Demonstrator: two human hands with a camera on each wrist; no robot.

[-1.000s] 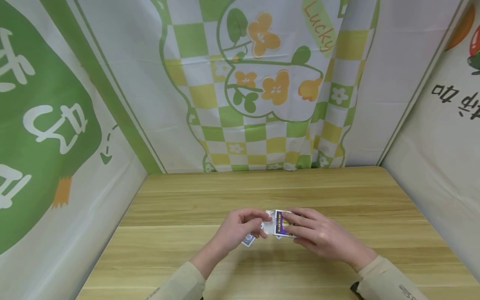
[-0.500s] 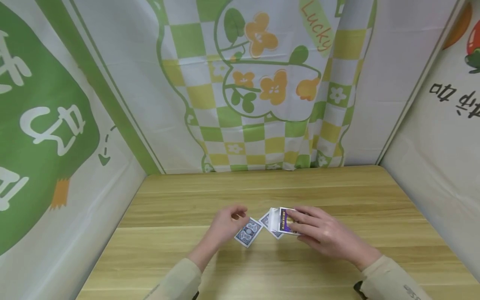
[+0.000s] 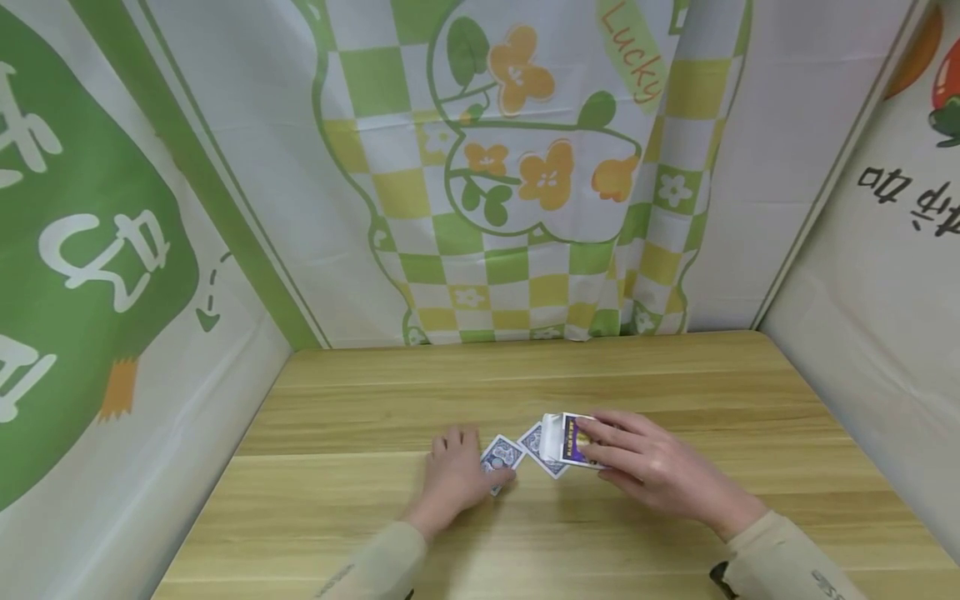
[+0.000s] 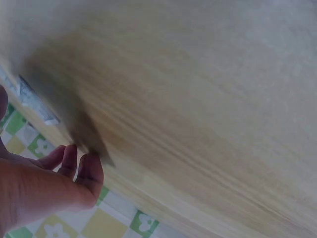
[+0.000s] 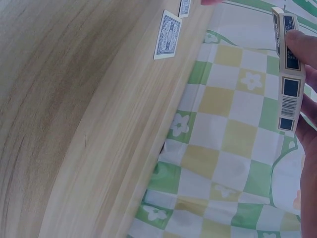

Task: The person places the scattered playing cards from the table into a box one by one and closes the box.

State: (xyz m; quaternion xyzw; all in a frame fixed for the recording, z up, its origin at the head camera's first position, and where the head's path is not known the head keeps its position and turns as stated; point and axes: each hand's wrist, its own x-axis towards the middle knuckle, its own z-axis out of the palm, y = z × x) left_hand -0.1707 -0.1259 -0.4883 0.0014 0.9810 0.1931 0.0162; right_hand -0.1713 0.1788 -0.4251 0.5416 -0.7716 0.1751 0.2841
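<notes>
Two playing cards lie face down on the wooden table, showing blue-and-white backs: a left card point(image 3: 504, 453) and a right card point(image 3: 532, 442), their corners meeting. My left hand point(image 3: 453, 473) is over the left card, thumb across its near side and the other fingers beyond its left edge. In the left wrist view that hand's fingers point(image 4: 90, 173) are loosely bent, a card point(image 4: 34, 103) showing beyond them. My right hand point(image 3: 648, 465) grips a card box point(image 3: 570, 439) by its sides, white flap end pointing left. The box partly covers the right card.
The wooden table point(image 3: 360, 392) ends at a back wall hung with a green and yellow checked cloth point(image 3: 510, 267). Printed side walls stand to the left point(image 3: 247, 333) and right point(image 3: 847, 317).
My left hand has drawn back from the box's flap end and turned palm down over the left card. Both cards now show more. The right hand keeps its grip, shifted slightly right.
</notes>
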